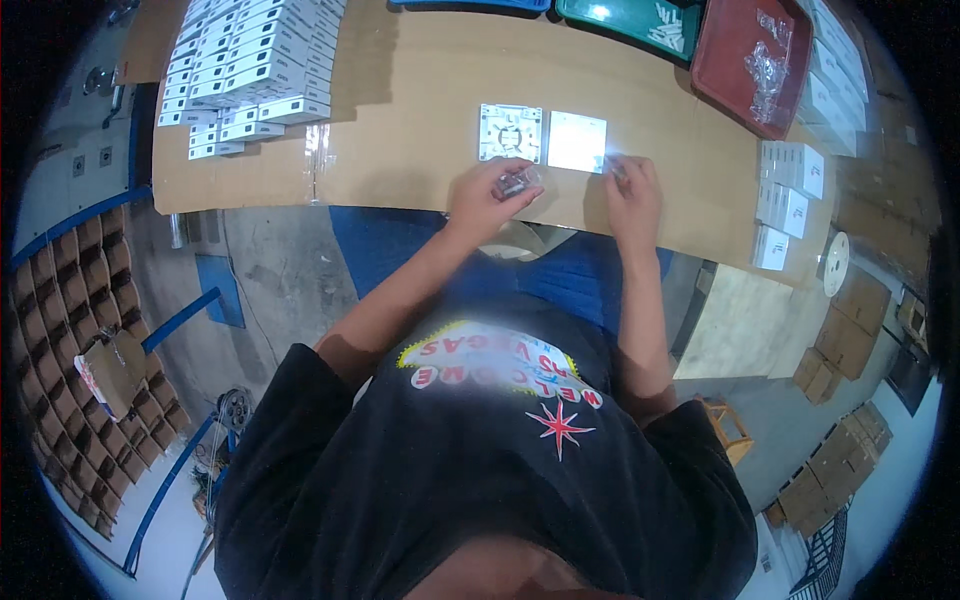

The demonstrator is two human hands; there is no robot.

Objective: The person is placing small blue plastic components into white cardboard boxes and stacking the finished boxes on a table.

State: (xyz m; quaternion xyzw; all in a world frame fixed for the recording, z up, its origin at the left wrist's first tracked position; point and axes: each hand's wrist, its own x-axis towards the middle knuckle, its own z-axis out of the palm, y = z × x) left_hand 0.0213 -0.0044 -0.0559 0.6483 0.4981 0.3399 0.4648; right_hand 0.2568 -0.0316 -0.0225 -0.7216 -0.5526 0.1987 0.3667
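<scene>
While the left forearm slants up and inward over the table's near edge, the left hand [487, 198] curls its thumb and fingers around a small, crinkled packet of clear plastic [518, 182], held at the near side of a square white plastic base [497, 130]. The right forearm rises nearly straight, and the right hand [636, 195] bends its fingers by the near right corner of a smooth white square plate [576, 140]; something small and shiny shows there, but I can't tell whether the fingers pinch it. Fingers partly cover the packet, and its contents are too blurred to name. It looks glossy, with dark patches. The base has raised moulding around a ring; the plate, just beside it, is washed out by glare. Both lie flat on the brown cardboard tabletop [430, 110].
</scene>
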